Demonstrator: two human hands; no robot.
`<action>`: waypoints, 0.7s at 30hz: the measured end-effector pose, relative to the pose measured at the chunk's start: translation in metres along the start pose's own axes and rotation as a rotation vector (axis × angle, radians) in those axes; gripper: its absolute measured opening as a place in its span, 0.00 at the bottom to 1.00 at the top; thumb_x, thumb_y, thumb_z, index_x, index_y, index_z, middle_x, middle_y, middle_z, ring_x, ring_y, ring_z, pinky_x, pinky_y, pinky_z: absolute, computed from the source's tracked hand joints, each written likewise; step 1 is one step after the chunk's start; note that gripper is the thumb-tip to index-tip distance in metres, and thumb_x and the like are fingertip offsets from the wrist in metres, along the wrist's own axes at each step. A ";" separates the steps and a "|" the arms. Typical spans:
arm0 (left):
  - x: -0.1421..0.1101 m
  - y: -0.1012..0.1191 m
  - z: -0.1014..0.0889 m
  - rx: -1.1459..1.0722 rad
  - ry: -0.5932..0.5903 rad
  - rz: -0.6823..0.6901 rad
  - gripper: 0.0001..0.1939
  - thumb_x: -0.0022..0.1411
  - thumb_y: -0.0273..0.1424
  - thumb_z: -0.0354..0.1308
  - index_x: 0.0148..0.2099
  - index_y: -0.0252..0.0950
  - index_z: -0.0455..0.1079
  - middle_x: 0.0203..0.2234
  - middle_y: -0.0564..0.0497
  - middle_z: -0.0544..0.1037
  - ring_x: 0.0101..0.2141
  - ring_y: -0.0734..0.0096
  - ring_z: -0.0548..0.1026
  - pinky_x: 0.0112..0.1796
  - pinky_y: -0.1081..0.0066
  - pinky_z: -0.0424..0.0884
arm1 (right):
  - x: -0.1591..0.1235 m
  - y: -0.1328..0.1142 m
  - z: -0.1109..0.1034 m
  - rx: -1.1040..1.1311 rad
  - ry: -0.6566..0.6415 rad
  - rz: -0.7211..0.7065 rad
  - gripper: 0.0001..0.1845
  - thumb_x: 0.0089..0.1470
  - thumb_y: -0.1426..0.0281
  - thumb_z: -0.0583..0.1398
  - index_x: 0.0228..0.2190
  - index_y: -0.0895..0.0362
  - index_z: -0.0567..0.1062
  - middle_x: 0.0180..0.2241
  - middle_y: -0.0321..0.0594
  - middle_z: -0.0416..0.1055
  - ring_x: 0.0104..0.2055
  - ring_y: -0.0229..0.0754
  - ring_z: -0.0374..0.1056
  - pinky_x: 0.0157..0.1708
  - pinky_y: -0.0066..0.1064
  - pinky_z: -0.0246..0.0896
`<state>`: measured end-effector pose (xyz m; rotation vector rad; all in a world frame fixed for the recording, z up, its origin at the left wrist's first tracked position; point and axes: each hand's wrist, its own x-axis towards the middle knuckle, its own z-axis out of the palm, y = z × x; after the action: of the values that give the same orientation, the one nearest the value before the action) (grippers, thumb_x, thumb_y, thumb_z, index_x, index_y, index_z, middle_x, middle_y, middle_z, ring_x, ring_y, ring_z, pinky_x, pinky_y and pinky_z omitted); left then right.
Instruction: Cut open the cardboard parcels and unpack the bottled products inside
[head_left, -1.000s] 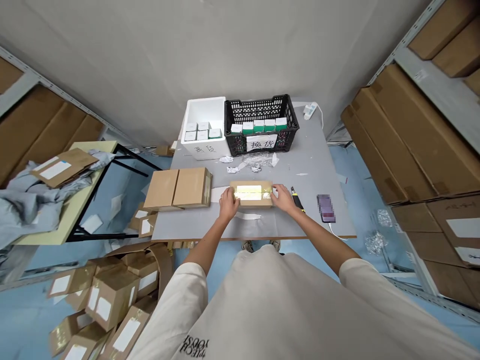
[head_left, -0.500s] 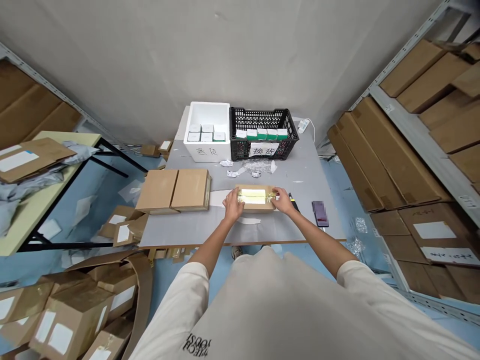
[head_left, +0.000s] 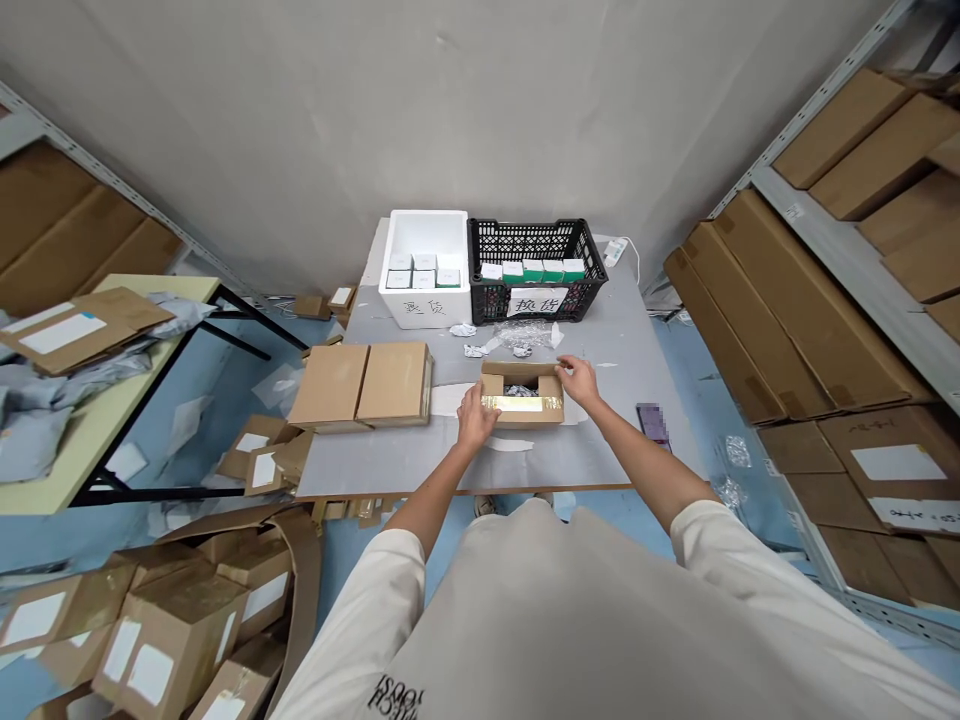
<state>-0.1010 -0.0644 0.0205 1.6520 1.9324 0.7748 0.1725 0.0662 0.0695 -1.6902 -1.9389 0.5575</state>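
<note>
A small cardboard box (head_left: 534, 413) sits on the table in front of me with its top flaps raised. Something dark and crumpled, too small to name, shows inside it. Clear tape with a shiny glare runs along its near flap. My left hand (head_left: 475, 416) grips the box at its left side, thumb over the near flap. At the far right corner, my right hand (head_left: 577, 381) is closed on the edge of a raised flap. Two larger cardboard boxes (head_left: 397, 382) stand side by side to the left of my left hand.
Behind the box, a white foam bin (head_left: 427, 308) and a black crate (head_left: 480, 300) hold small white and green boxes. Crumpled paper and bubble wrap (head_left: 529, 334) lie before them. A phone (head_left: 653, 423) is on the right. Parcels fill the floor lower left; cartons (head_left: 787, 310) line the right.
The small box has gone from closed to open, its flaps now raised and its inside showing. My right hand has moved up to the far corner. The view has shifted slightly.
</note>
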 end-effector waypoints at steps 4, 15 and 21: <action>-0.002 0.000 0.000 0.082 -0.020 0.030 0.29 0.65 0.39 0.60 0.66 0.42 0.62 0.66 0.39 0.62 0.64 0.47 0.65 0.59 0.50 0.66 | 0.022 0.005 0.007 0.026 0.001 0.015 0.17 0.58 0.66 0.57 0.48 0.56 0.75 0.43 0.46 0.76 0.43 0.49 0.70 0.49 0.41 0.66; 0.001 0.011 -0.015 0.173 -0.023 0.065 0.20 0.65 0.40 0.62 0.57 0.42 0.69 0.66 0.40 0.62 0.66 0.45 0.60 0.61 0.48 0.62 | 0.016 0.020 0.015 -0.233 -0.310 -0.107 0.18 0.65 0.65 0.55 0.48 0.55 0.81 0.53 0.51 0.74 0.55 0.57 0.67 0.57 0.46 0.62; -0.017 0.019 -0.032 0.150 0.035 0.184 0.09 0.73 0.37 0.52 0.46 0.41 0.71 0.58 0.43 0.71 0.61 0.55 0.67 0.59 0.54 0.63 | 0.020 0.018 -0.002 -0.290 -0.499 -0.147 0.22 0.66 0.61 0.53 0.53 0.53 0.78 0.62 0.45 0.70 0.59 0.53 0.67 0.58 0.41 0.61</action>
<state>-0.1062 -0.0829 0.0563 1.9399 1.9229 0.7470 0.1860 0.0884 0.0616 -1.6677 -2.5828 0.7214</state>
